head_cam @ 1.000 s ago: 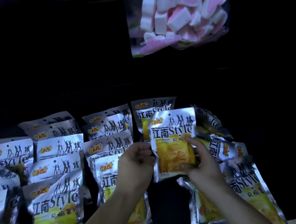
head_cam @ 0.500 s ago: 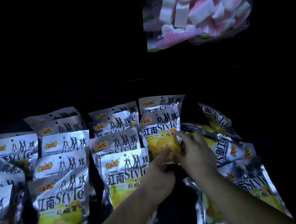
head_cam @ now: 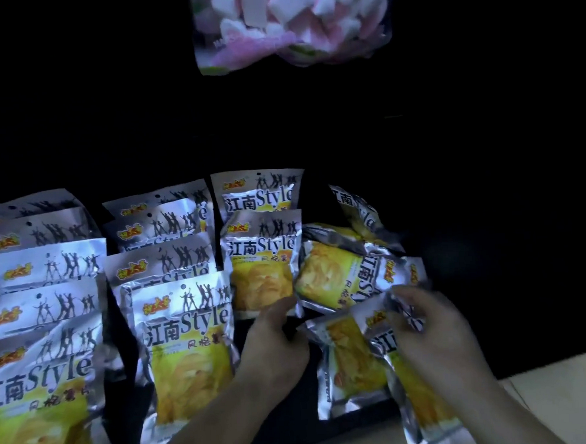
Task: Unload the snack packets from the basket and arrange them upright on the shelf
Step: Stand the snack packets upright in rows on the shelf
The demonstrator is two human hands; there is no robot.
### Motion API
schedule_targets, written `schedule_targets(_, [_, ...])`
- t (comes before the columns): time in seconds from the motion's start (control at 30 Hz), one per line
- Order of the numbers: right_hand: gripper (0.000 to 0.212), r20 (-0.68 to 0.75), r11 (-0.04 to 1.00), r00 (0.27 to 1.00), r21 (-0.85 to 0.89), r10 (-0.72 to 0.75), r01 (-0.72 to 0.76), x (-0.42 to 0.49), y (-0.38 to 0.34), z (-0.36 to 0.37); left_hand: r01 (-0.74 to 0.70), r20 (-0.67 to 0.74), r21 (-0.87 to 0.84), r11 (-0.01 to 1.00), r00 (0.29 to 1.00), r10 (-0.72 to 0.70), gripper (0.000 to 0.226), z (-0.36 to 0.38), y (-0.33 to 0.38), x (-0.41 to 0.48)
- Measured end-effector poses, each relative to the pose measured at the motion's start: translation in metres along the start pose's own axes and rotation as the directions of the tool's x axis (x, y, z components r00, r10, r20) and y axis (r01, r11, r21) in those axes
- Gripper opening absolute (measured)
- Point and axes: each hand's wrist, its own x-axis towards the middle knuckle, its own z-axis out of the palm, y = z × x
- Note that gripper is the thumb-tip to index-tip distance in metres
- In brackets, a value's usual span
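The right hand (head_cam: pixel 436 336) is nearer the next job: its fingers curl over the logo end of a loose packet (head_cam: pixel 419 406), seemingly a pinch, though blur softens it. That packet lies flat at the right, with its long axis running from the fingers down toward the viewer, so by my judgement it must be swung upright and carried left. The free spot looks to be in front of the standing packet (head_cam: pixel 263 258), the front one of 2 in the 3rd row. The left hand (head_cam: pixel 275 350) waits there with its thumb against that packet's lower edge; I cannot tell if it grips or only steadies. More packets sprawl in a heap (head_cam: pixel 332 277) just beyond the right hand, while full rows (head_cam: pixel 181 331) stand to the left on the dark shelf (head_cam: pixel 297 427). No basket can be made out. Each silver packet reads "江南Style" over a yellow panel, with an orange logo and dancing silhouettes; the smaller characters are too blurred. A marshmallow bag (head_cam: pixel 289 23) hangs above.
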Motion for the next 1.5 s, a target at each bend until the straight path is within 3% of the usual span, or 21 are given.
schedule_targets(0.1, [0.023,-0.072,0.999,0.997,0.012,-0.03,0.031,-0.013,0.01,0.002,-0.015,-0.05,0.044,0.999,0.999,0.017,0.045,0.01,0.0,-0.001])
schedule_targets(0.3, [0.029,-0.007,0.993,0.999,-0.109,-0.036,0.035,-0.008,0.021,0.002,-0.151,-0.016,0.187,0.971,0.988,0.156,0.048,0.025,0.011,-0.005])
schedule_targets(0.37, [0.038,0.016,0.968,1.0,-0.248,-0.023,0.027,-0.012,0.027,-0.006,-0.241,0.015,0.311,0.919,0.969,0.248,0.059,0.027,0.012,-0.008])
schedule_targets(0.43, [0.056,0.116,0.94,0.99,-0.338,0.085,-0.041,-0.02,0.035,-0.012,-0.309,0.091,0.377,0.873,0.95,0.297,0.071,0.034,0.014,-0.011])
schedule_targets(0.5, [0.068,0.163,0.933,0.974,-0.348,0.157,-0.092,-0.029,0.046,-0.011,-0.354,0.151,0.466,0.811,0.935,0.321,0.078,0.042,0.017,-0.01])
schedule_targets(0.6, [0.07,0.122,0.945,0.978,-0.302,0.168,-0.125,-0.037,0.056,-0.007,-0.357,0.193,0.575,0.736,0.933,0.302,0.081,0.047,0.022,-0.007])
schedule_targets(0.73, [0.055,0.024,0.954,0.989,-0.27,0.146,-0.134,-0.038,0.058,-0.008,-0.274,0.223,0.49,0.827,0.957,0.185,0.07,0.048,0.021,-0.015])
schedule_targets(0.9, [0.044,-0.172,0.973,0.983,-0.21,0.063,-0.099,-0.037,0.045,-0.007,-0.294,0.202,0.417,0.86,0.952,0.228,0.058,0.038,0.01,-0.03])
schedule_targets(1.0, [0.041,-0.274,0.978,0.962,-0.204,-0.019,-0.038,-0.032,0.027,-0.005,-0.291,0.099,0.387,0.875,0.957,0.274,0.058,0.019,0.003,-0.037])
schedule_targets(1.13, [0.045,-0.272,0.936,0.961,-0.35,-0.056,-0.044,-0.01,0.006,0.004,-0.169,-0.096,0.329,0.929,0.973,0.211,0.064,-0.007,0.006,-0.044])
schedule_targets(1.2, [0.05,-0.196,0.919,0.98,-0.384,0.011,-0.087,0.0,-0.003,0.012,-0.169,-0.136,0.267,0.949,0.968,0.21,0.069,-0.017,0.006,-0.046])
schedule_targets(1.27, [0.052,-0.156,0.93,0.986,-0.35,0.06,-0.112,0.001,-0.011,0.023,-0.156,-0.16,0.223,0.962,0.968,0.194,0.07,-0.024,0.006,-0.046])
schedule_targets(1.37, [0.037,-0.142,0.965,0.986,-0.259,-0.082,0.043,-0.008,-0.024,0.04,-0.133,-0.184,0.215,0.968,0.967,0.174,0.067,-0.027,0.006,-0.042])
schedule_targets(1.43, [0.032,0.013,0.999,0.999,0.03,-0.046,0.045,-0.015,-0.033,0.053,-0.138,-0.194,0.2,0.97,0.965,0.177,0.066,-0.025,0.006,-0.041])
schedule_targets(1.5, [0.043,0.228,0.946,0.972,0.297,0.058,-0.126,-0.017,-0.047,0.066,-0.175,-0.198,0.17,0.97,0.958,0.207,0.066,-0.024,0.003,-0.041])
